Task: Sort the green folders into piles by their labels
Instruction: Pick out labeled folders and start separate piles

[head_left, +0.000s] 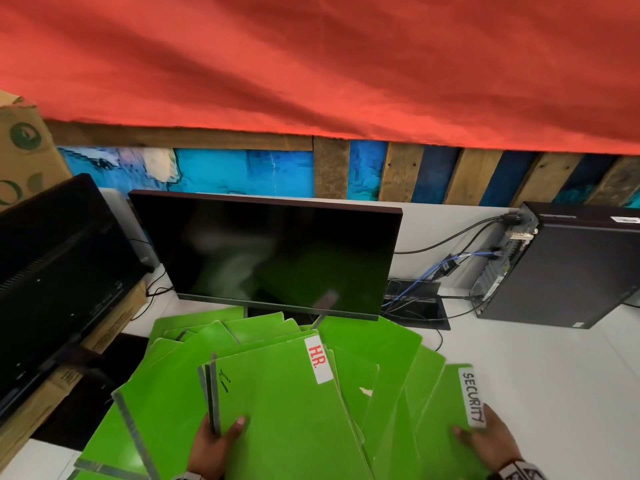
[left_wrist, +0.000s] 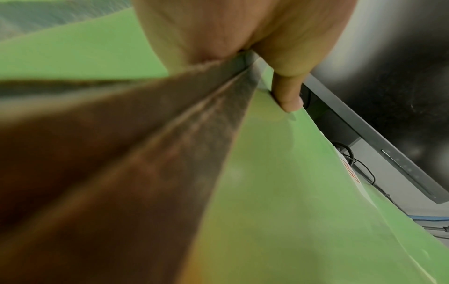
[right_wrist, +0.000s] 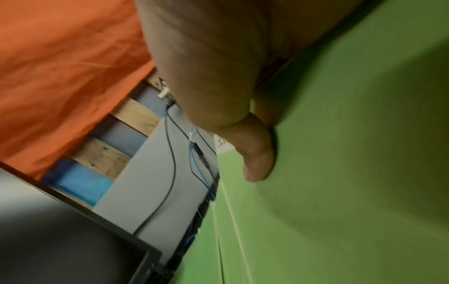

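Note:
Several green folders [head_left: 242, 344] lie fanned over the white desk in front of a monitor. My left hand [head_left: 216, 441] grips the near spine of the folder labelled "HR." [head_left: 294, 393], thumb on its cover; the left wrist view shows the thumb [left_wrist: 289, 96] pressed on green card beside the grey spine [left_wrist: 218, 107]. My right hand [head_left: 485, 441] holds the folder labelled "SECURITY" [head_left: 446, 417] at the right, thumb on top and fingers hidden beneath. The right wrist view shows that thumb [right_wrist: 257, 153] on the green cover [right_wrist: 340, 173].
A dark monitor [head_left: 273, 251] stands just behind the folders. A second black screen [head_left: 59, 271] on cardboard boxes is at the left. A black computer case [head_left: 561, 265] with cables [head_left: 443, 268] sits at the right. Bare white desk [head_left: 554, 375] lies right of the folders.

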Demonstrator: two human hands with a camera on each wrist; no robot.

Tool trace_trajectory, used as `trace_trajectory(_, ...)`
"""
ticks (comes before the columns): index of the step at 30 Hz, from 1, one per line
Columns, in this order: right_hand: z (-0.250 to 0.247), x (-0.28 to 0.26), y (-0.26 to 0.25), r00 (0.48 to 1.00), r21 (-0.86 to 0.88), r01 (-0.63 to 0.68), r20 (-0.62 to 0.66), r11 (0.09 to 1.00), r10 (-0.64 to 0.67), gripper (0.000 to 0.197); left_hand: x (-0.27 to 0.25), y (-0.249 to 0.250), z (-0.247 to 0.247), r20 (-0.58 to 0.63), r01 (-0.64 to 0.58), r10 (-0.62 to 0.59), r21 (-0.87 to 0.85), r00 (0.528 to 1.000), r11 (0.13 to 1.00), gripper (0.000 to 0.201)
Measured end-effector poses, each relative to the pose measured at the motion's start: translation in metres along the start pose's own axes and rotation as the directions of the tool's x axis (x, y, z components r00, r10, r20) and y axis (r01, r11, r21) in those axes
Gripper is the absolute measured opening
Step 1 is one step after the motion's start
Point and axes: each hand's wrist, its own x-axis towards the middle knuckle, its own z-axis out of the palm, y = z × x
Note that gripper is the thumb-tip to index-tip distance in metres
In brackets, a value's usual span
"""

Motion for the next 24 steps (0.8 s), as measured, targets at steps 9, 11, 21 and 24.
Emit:
trace_trajectory(9,-0.094,-0.031,-0.064,0.968,-0.405,0.102,-0.171,0.908,-0.185,0.056,0.009,-0.004,0.003,0.012,0.026,-0.027,0.063,1.0,0.998,0.077)
trace_trajectory(11,-0.097,-0.046,-0.083,0.952,-0.516,0.107,-0.193,0.85,-0.237,0.048,0.007,0.002,0.005,0.007,0.02,-0.021,0.065,1.0,0.998,0.074)
trace_trajectory(21,-0.047,-0.09,-0.149,0.848,-0.747,0.276,-0.108,0.605,-0.52,0.053,0.009,0.044,0.02,0.026,-0.094,0.094,0.002,0.995,0.996,0.024)
trace_trajectory(24,-0.022,-0.101,-0.161,0.834,-0.807,0.323,-0.004,0.494,-0.552,0.064,0.008,0.054,0.027,0.006,-0.166,0.166,0.075,0.986,0.983,0.026)
